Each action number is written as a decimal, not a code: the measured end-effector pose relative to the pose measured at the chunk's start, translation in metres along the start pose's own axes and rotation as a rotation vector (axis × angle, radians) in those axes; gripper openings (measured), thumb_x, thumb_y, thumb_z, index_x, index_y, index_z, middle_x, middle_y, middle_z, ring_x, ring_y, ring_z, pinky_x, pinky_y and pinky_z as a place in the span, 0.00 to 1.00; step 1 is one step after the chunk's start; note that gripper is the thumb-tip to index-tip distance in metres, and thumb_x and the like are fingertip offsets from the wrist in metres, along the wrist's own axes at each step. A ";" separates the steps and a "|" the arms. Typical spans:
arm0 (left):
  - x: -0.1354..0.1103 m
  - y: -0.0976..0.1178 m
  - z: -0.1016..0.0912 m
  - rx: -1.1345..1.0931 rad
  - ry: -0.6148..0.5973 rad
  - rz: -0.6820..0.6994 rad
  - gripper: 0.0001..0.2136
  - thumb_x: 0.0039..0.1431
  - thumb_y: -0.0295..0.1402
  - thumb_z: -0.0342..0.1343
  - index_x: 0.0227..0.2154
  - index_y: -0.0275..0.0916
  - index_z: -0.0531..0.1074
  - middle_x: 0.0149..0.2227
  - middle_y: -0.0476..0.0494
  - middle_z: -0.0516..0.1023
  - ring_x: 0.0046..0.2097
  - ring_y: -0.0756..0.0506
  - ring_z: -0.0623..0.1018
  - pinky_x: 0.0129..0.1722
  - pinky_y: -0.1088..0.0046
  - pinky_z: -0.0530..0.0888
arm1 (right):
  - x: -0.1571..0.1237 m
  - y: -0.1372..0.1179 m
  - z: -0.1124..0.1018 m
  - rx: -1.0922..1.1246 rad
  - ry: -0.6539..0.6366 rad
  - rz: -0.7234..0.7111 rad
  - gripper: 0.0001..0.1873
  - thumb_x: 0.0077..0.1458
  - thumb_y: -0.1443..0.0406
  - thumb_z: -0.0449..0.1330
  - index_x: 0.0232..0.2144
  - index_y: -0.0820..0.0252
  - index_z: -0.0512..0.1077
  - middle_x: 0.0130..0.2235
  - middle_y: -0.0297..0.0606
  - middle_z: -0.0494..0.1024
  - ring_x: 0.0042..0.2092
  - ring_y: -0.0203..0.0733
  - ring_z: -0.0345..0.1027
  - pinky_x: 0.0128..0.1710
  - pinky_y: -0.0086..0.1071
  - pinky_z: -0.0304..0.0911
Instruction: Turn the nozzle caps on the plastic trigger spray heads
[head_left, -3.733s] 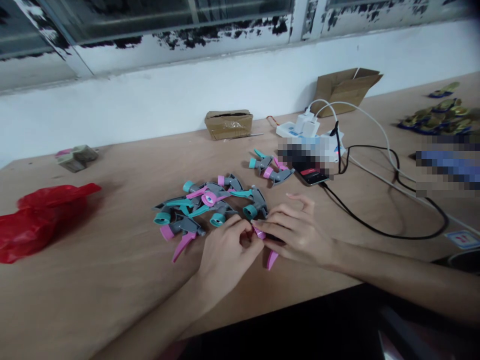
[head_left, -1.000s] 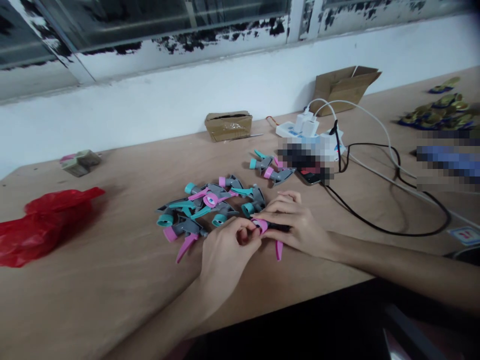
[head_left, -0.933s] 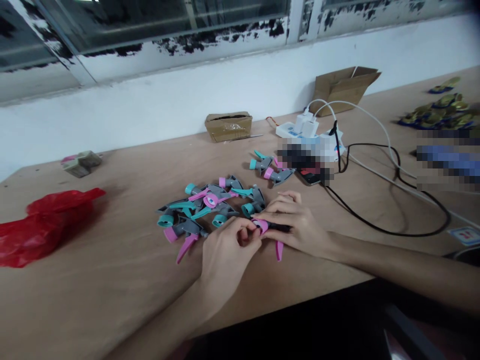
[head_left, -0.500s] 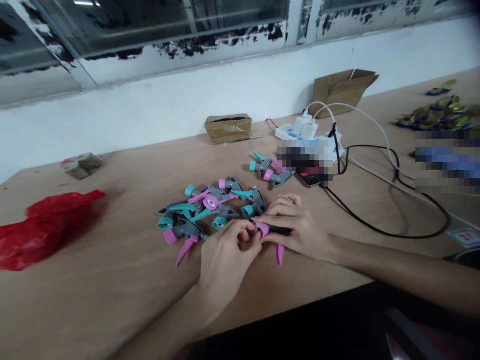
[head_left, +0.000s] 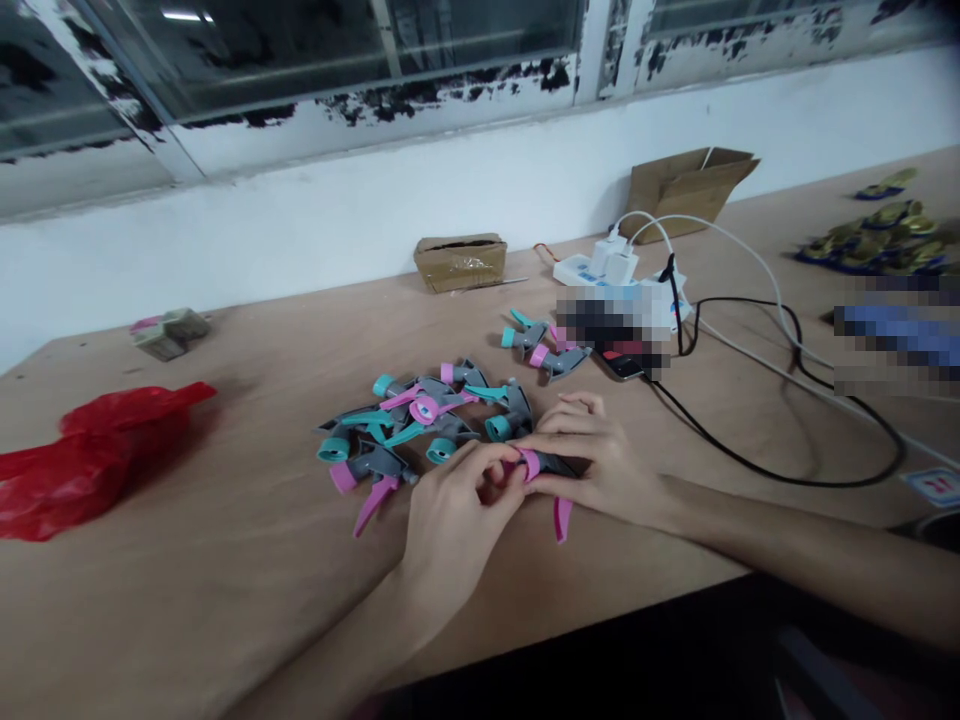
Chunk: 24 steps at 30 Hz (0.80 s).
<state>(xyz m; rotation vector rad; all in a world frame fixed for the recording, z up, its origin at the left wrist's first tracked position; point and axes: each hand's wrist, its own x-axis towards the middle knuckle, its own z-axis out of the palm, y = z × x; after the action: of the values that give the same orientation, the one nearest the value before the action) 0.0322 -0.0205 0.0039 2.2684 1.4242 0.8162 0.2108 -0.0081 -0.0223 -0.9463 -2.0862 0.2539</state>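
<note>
My right hand [head_left: 600,460] is closed on a grey spray trigger head [head_left: 553,465] with a pink collar and a pink lever that hangs below the fingers. My left hand [head_left: 450,505] pinches at the pink collar end of that same piece; what its fingertips hold is hidden. Both hands rest low over the wooden table [head_left: 225,560], just right of a heap of several grey trigger heads [head_left: 420,420] with teal and pink parts. Two more trigger heads [head_left: 541,345] lie apart, farther back.
A red plastic bag [head_left: 82,455] lies at the left. A power strip with chargers [head_left: 611,270], white and black cables [head_left: 780,440] and a phone sit right of centre. Cardboard boxes [head_left: 686,185] stand by the wall. Gold and blue items [head_left: 877,235] lie at the far right.
My hands stay together on the same trigger head. Over the last seconds my right fingers closed down over it. The view has drifted slightly.
</note>
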 end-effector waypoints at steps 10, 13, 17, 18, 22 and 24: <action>0.003 -0.003 -0.005 -0.069 -0.112 -0.087 0.04 0.54 0.31 0.53 0.28 0.38 0.72 0.21 0.52 0.68 0.23 0.52 0.67 0.22 0.78 0.62 | -0.001 0.002 0.003 -0.010 0.048 0.001 0.13 0.49 0.57 0.62 0.36 0.55 0.74 0.30 0.31 0.76 0.35 0.35 0.68 0.51 0.41 0.48; 0.003 -0.005 -0.008 -0.165 -0.127 -0.043 0.05 0.55 0.29 0.51 0.30 0.39 0.72 0.22 0.52 0.67 0.23 0.52 0.67 0.24 0.78 0.64 | 0.000 0.003 -0.001 -0.014 0.063 -0.004 0.14 0.48 0.58 0.62 0.38 0.54 0.73 0.31 0.31 0.76 0.36 0.35 0.68 0.51 0.41 0.49; 0.002 -0.003 -0.010 -0.191 -0.026 0.024 0.04 0.54 0.27 0.52 0.29 0.38 0.72 0.20 0.54 0.62 0.23 0.53 0.64 0.23 0.79 0.63 | 0.004 0.002 -0.008 -0.015 0.098 -0.009 0.15 0.48 0.59 0.63 0.40 0.52 0.73 0.34 0.31 0.77 0.38 0.36 0.69 0.51 0.40 0.49; 0.002 -0.002 -0.010 -0.186 0.014 0.054 0.04 0.54 0.26 0.52 0.28 0.38 0.72 0.20 0.54 0.61 0.23 0.54 0.64 0.23 0.79 0.62 | 0.005 0.002 -0.010 -0.013 0.107 -0.003 0.15 0.47 0.59 0.63 0.40 0.52 0.73 0.34 0.31 0.77 0.38 0.36 0.69 0.51 0.41 0.49; -0.001 -0.004 -0.009 -0.175 0.137 0.177 0.06 0.52 0.22 0.53 0.31 0.38 0.72 0.20 0.55 0.59 0.22 0.54 0.63 0.23 0.80 0.62 | 0.007 -0.001 -0.013 -0.026 0.124 0.017 0.15 0.47 0.57 0.63 0.39 0.52 0.73 0.34 0.31 0.78 0.39 0.38 0.70 0.52 0.42 0.48; -0.001 -0.008 -0.008 -0.186 0.158 0.225 0.07 0.54 0.23 0.53 0.33 0.38 0.72 0.20 0.55 0.60 0.23 0.54 0.64 0.24 0.80 0.63 | 0.008 -0.001 -0.013 -0.053 0.115 0.017 0.15 0.47 0.57 0.63 0.39 0.51 0.73 0.35 0.32 0.78 0.39 0.38 0.70 0.53 0.42 0.46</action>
<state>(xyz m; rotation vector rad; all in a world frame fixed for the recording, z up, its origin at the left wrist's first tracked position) 0.0210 -0.0182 0.0057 2.2879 1.1136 1.1695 0.2171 -0.0051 -0.0084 -0.9876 -1.9892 0.1497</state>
